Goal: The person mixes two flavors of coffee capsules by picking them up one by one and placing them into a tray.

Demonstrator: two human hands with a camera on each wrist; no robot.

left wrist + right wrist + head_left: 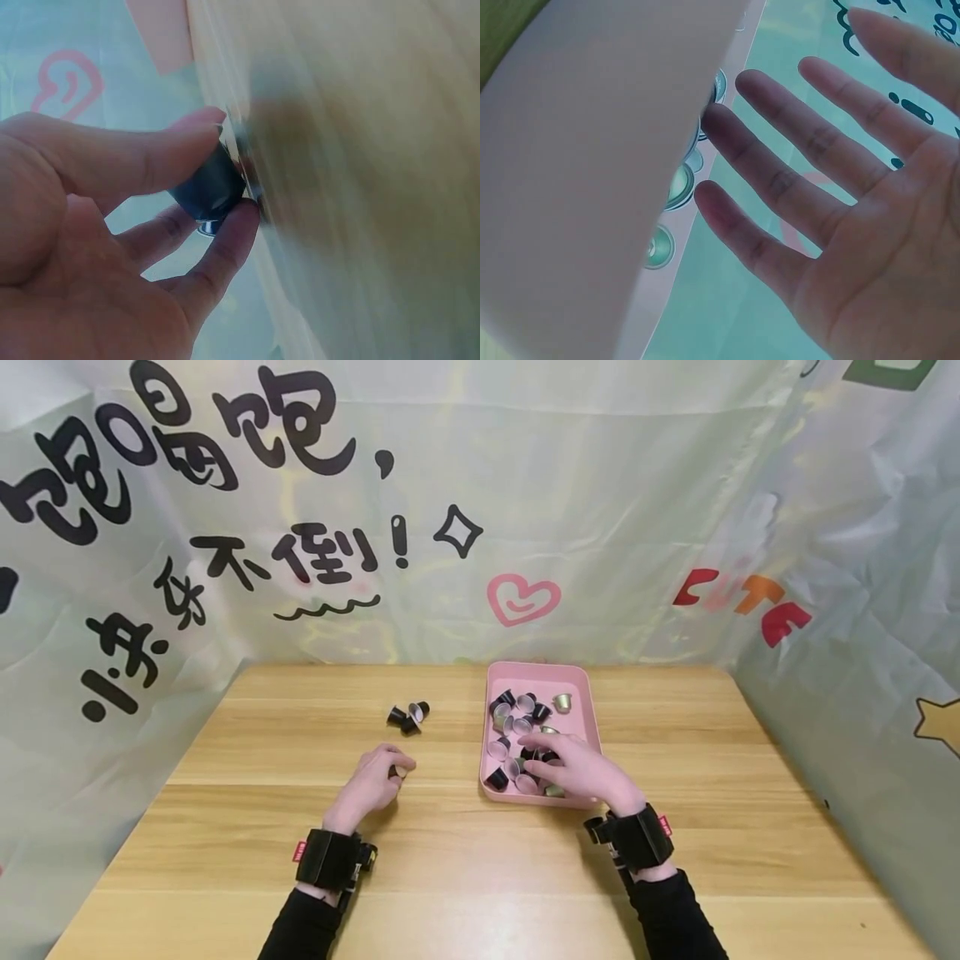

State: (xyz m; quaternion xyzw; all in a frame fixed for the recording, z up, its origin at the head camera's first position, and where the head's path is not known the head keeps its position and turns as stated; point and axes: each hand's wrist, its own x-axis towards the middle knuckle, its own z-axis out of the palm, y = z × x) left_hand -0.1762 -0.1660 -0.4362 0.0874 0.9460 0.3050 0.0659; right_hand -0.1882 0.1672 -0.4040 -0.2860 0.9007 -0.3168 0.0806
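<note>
Between thumb and fingers, my left hand (377, 777) pinches a dark coffee capsule (214, 182), low over the wooden table. Just beyond it, a small group of black coffee capsules (409, 725) lies on the wood. My right hand (573, 764) hovers over the near part of a pink tray (577, 689), its fingers spread and nothing held. In the right wrist view its fingers (780, 180) stretch out above the tray, whose wall hides part of the contents. Black, green and silvery capsules (522, 725) lie jumbled in the tray, some under my right hand.
The wooden table (675, 727) reaches back to a printed cloth (622, 527) that hangs behind it and along both sides. One pale gold capsule (562, 702) sits apart near the tray's far right corner. Each wrist wears a black camera strap (640, 839).
</note>
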